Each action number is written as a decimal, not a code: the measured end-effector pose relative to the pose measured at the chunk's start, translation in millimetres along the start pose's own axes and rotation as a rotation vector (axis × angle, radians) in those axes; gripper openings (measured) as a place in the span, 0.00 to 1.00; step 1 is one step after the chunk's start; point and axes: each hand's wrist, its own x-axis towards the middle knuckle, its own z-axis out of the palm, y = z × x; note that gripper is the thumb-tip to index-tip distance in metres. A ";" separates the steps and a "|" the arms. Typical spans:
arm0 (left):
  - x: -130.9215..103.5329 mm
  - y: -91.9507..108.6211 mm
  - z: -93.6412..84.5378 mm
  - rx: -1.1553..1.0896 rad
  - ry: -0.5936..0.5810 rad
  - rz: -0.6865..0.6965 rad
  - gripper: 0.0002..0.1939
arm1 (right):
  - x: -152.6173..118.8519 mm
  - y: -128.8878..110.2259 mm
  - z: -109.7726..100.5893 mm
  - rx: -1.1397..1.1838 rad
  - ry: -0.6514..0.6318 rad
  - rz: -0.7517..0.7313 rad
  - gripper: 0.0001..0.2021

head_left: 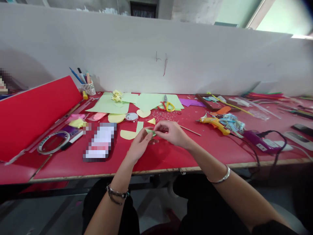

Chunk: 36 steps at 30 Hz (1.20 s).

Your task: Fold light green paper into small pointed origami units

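Observation:
A small green piece of paper [150, 131] is pinched between both hands, just above the red table. My left hand [139, 143] grips its near left side, fingers closed. From the right, the closed fingertips of my right hand [174, 132] press on the other end; its exact shape is partly hidden. Close by on the left lie a pale yellow half-round paper [127, 134] and a green paper strip [140, 126]. Beyond the fingers are a small yellow paper wedge [152, 121] and a cream heart-shaped paper [143, 113].
Scissors [168, 106] rest on green sheets [149, 100] at the back. Rightward lie a thin stick [190, 130], a yellow glue gun [215, 124] with its cord, and a purple box [261, 142]. Leftward are a phone [100, 142], a tape roll [54, 142] and a pen cup [89, 88].

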 end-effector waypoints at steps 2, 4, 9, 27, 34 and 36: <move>-1.9 0.9 1.5 -0.071 -0.023 -0.040 0.15 | 0.3 -3.2 -8.3 -0.037 -0.055 -0.021 0.05; -2.7 1.4 2.4 -0.126 -0.003 -0.081 0.12 | 0.9 -2.2 -21.0 -0.111 -0.078 -0.019 0.07; -0.5 5.8 4.7 -0.408 0.063 -0.243 0.09 | -6.3 26.9 -41.2 -0.423 -0.220 0.068 0.11; -2.3 14.8 10.7 -0.702 0.127 -0.353 0.17 | -27.5 32.7 -25.5 -0.235 0.012 0.098 0.05; -0.8 8.2 14.1 -0.554 0.128 -0.205 0.15 | -30.4 37.2 -16.6 0.323 0.024 0.294 0.09; 0.2 7.3 13.8 -0.575 0.116 -0.206 0.20 | -31.6 37.6 -13.7 0.412 0.031 0.309 0.10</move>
